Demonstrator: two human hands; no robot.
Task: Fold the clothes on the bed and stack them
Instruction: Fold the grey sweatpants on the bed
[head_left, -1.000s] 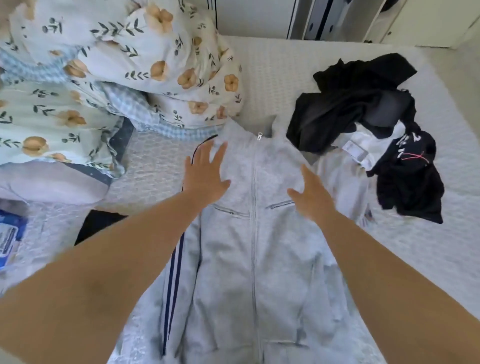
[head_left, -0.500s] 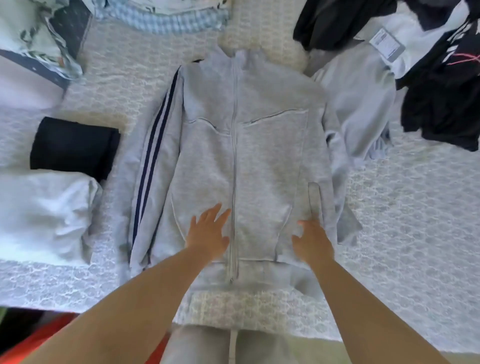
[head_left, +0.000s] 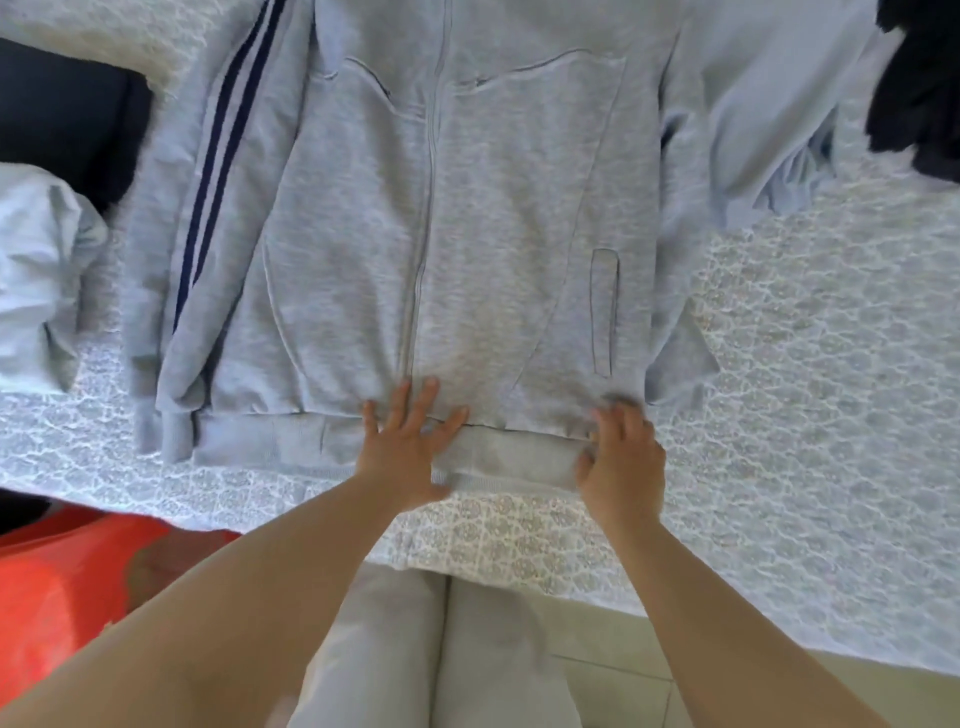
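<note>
A grey zip jacket with dark blue sleeve stripes lies flat, front up, on the white patterned bed cover. Its hem points toward me at the bed's near edge. My left hand rests flat on the hem by the zipper's lower end, fingers spread. Further right, my right hand sits at the hem's right corner with its fingers curled over the waistband and the thumb against it. The jacket's collar is out of view at the top.
A folded black garment and a folded pale one lie at the left. Another grey garment and black clothes lie at the upper right. A red object is below the bed edge; my grey trousers stand against it.
Both hands slid down the jacket from the chest to the hem, toward me. The view dropped with them. My right hand's fingers went from flat to curled on the hem.
</note>
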